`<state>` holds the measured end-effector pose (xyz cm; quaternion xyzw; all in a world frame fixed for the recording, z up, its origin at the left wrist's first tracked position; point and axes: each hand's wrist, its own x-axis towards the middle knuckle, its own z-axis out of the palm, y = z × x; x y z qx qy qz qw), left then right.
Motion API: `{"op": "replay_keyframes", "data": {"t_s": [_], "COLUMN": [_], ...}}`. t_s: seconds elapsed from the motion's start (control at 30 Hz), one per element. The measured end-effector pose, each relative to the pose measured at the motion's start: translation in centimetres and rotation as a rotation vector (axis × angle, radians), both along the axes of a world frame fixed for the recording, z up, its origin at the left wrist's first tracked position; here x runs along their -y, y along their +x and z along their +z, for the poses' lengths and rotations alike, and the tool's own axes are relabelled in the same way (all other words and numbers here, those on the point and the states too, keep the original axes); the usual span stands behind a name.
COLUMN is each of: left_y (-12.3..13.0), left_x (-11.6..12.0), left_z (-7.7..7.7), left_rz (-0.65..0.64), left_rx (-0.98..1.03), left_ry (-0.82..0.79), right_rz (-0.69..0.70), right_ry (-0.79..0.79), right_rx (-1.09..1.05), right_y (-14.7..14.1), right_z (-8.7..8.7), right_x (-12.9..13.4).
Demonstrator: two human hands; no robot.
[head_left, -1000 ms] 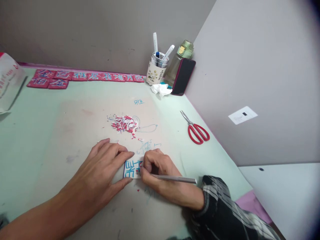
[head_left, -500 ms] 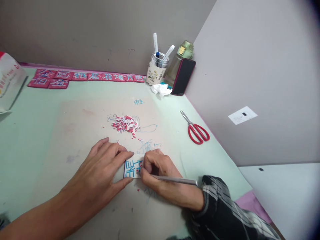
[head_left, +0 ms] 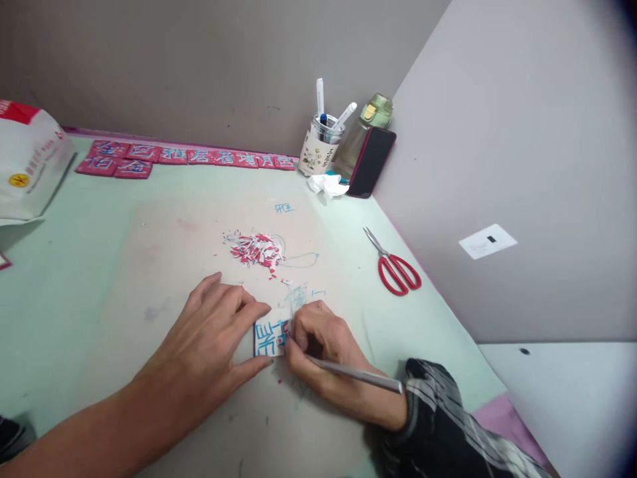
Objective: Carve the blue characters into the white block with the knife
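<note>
A small white card (head_left: 265, 340) with blue strokes like a written character and a few red patches lies on the brownish board. Thumb and forefinger of my left hand (head_left: 219, 332) press on its left part and pin it down. Closed in a pinch, my right hand (head_left: 328, 355) holds a slim silver craft knife (head_left: 365, 376) over the card's right edge. The knife's blade is hidden behind my fingers, and its handle slants down to the right. Beyond the hands sits a pile of red and white paper shavings (head_left: 259, 249).
Red scissors (head_left: 399, 273) rest on the right. At the back stand a jar of markers (head_left: 317, 153), a green bottle (head_left: 377, 111), a leaning phone (head_left: 373, 162) and a crumpled tissue (head_left: 328, 187). Red character cards (head_left: 199, 157) line the wall; a white bag (head_left: 37, 166) is at left.
The camera view has shifted, so most things appear slightly farther right and lower. The knife's handle slopes more steeply downward. My left hand keeps its hold on the card.
</note>
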<state>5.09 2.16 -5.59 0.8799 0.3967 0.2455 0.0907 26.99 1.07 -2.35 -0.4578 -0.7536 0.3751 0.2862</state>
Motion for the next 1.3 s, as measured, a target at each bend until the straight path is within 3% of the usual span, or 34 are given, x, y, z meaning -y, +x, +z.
{"op": "replay_keyframes", "data": {"t_s": [0.33, 0.53, 0.73, 0.87, 1.03, 1.17, 1.3], "left_y": [1.2, 1.9, 1.9, 0.7, -0.6, 0.2, 0.4], "left_x": [0.7, 0.2, 0.3, -0.9, -1.5, -0.2, 0.2], "left_z": [0.2, 0.0, -0.5, 0.5, 2.0, 0.7, -0.6], "left_rz": [-0.059, -0.065, -0.063, -0.094, -0.001, -0.044, -0.089], "left_rx": [0.138, 0.025, -0.082, -0.042, 0.012, 0.036, 0.032], "left_ry": [-0.037, 0.074, 0.075, 0.04, 0.07, -0.077, -0.12], "right_rz": [0.008, -0.001, -0.024, -0.042, -0.049, -0.055, -0.112], "right_ry": [0.086, 0.108, 0.05, 0.011, -0.013, -0.079, -0.229], "right_rx": [0.052, 0.033, 0.027, 0.015, 0.012, -0.023, -0.209], "right_y": [-0.1, -0.1, -0.2, -0.1, -0.2, -0.1, 0.5], "right_z": [-0.1, -0.4, -0.3, -0.2, 0.1, 0.1, 0.4], "right_x": [-0.1, -0.2, -0.2, -0.3, -0.1, -0.3, -0.9]}}
